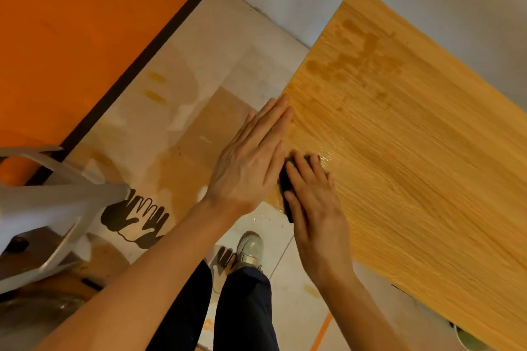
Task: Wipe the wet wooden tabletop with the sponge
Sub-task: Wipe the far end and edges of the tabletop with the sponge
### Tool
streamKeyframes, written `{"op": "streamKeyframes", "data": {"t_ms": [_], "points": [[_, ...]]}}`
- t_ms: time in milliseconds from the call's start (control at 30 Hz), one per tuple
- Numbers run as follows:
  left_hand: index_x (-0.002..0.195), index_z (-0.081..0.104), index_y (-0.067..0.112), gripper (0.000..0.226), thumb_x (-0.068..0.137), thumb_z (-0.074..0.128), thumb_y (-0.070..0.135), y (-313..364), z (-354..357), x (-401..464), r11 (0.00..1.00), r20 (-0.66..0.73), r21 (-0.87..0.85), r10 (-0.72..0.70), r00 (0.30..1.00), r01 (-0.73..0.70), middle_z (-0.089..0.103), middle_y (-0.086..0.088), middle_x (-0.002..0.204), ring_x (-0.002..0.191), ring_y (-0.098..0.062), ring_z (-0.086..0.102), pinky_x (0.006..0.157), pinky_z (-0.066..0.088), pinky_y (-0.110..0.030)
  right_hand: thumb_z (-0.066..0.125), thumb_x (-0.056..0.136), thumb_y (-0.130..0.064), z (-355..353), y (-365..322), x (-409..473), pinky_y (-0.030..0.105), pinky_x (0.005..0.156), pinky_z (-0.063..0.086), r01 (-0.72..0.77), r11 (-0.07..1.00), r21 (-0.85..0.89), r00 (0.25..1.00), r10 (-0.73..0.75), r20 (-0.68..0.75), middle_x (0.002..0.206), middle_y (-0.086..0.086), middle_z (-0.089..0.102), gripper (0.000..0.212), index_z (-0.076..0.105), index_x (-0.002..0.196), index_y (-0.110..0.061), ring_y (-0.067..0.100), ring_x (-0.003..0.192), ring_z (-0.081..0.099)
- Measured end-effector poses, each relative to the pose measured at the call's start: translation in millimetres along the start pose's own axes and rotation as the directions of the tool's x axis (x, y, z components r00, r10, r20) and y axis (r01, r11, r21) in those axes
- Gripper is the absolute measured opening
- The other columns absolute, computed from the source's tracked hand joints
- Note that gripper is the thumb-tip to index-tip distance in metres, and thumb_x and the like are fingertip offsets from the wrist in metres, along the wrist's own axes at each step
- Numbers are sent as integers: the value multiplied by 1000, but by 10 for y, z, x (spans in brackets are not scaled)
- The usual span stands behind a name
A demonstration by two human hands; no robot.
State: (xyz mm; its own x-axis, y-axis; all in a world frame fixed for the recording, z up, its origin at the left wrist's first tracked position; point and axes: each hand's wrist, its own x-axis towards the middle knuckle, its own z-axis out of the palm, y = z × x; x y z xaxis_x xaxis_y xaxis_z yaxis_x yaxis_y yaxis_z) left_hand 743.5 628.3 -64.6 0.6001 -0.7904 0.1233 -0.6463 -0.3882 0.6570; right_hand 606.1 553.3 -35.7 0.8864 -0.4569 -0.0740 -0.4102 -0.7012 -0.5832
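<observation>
The right hand presses flat, fingers straight, on the dark sponge at the near left edge of the wooden counter. The left hand, its grip open with fingers extended, lies beside it at the counter's edge. Wet patches darken the far wood.

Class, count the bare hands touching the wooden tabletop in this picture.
2. The open left hand lies flat at the orange-brown wooden tabletop edge; the right hand presses the dark sponge beside it.
</observation>
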Motion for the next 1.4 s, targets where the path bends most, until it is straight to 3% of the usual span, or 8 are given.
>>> {"op": "streamKeyframes", "data": {"t_ms": [133, 267, 433, 533, 700, 1000, 1267, 1400], "points": [[156, 30, 9, 50, 108, 28, 23, -15, -20, -331, 965, -125, -171, -222, 967, 199, 26, 0, 165, 154, -5, 17, 126, 10, -23, 40, 103, -22, -201, 213, 491, 41, 123, 10, -107, 993, 48, 990, 111, -84, 156, -3, 30, 41, 41, 144, -17, 10, 149, 11], [156, 35, 21, 50, 107, 31, 33, 83, 66, -792, 787, -110, -435, -529, 842, 438, 32, 13, 162, 150, 1, 24, 122, 18, -17, 39, 103, -20, -85, 194, 348, 44, 123, 10, -115, 990, 86, 984, 126, -128, 157, 0, 28, 42, 40, 145, -16, 14, 150, 9], [146, 52, 22, 40, 107, 43, 28, 235, 170, -853, 638, -149, -640, -651, 745, 429, 54, 20, 144, 134, 10, 45, 106, 36, -7, 47, 101, -18, -103, 253, -140, 48, 120, 23, 319, 947, -42, 945, -314, 90, 151, 7, 38, 40, 46, 140, -7, 23, 147, 23], [145, 53, 17, 39, 107, 45, 24, 209, 145, -807, 606, -128, -673, -661, 739, 425, 57, 12, 144, 133, 6, 49, 110, 40, -15, 38, 103, -27, -334, 539, 11, 43, 122, 17, 332, 939, -84, 936, -318, 150, 154, 1, 35, 42, 43, 143, -13, 16, 148, 20], [144, 55, 16, 39, 105, 48, 21, 156, 115, -813, 534, -84, -735, -682, 726, 417, 59, 6, 143, 133, 1, 51, 115, 40, -25, 41, 103, -18, -362, 602, 103, 49, 121, 16, -90, 995, 52, 986, 96, -138, 154, -2, 31, 41, 41, 144, -13, 13, 148, 14], [138, 58, 16, 34, 106, 48, 12, 118, 114, -822, 458, -53, -819, -659, 750, 344, 65, 11, 132, 128, 1, 56, 106, 43, -17, 45, 101, -13, 82, -93, 137, 44, 122, 18, 336, 941, -47, 933, -325, 157, 153, 8, 35, 42, 42, 143, -8, 22, 147, 19], [140, 56, 7, 36, 105, 49, 12, 29, 74, -839, 348, 35, -874, -652, 757, 340, 61, -1, 140, 133, -4, 54, 114, 40, -22, 48, 99, -13, 55, 58, -151, 48, 120, 21, 307, 945, -110, 949, -294, 117, 152, 10, 36, 43, 43, 141, -5, 28, 147, 21], [132, 59, 23, 34, 110, 34, 21, -4, 45, -847, 220, 126, -918, -626, 770, 329, 64, 21, 124, 121, 13, 55, 100, 39, -6, 50, 100, -10, 378, -230, 173, 50, 118, 26, 336, 937, -99, 941, -330, 69, 151, 12, 38, 42, 44, 141, -4, 28, 146, 22]]}}
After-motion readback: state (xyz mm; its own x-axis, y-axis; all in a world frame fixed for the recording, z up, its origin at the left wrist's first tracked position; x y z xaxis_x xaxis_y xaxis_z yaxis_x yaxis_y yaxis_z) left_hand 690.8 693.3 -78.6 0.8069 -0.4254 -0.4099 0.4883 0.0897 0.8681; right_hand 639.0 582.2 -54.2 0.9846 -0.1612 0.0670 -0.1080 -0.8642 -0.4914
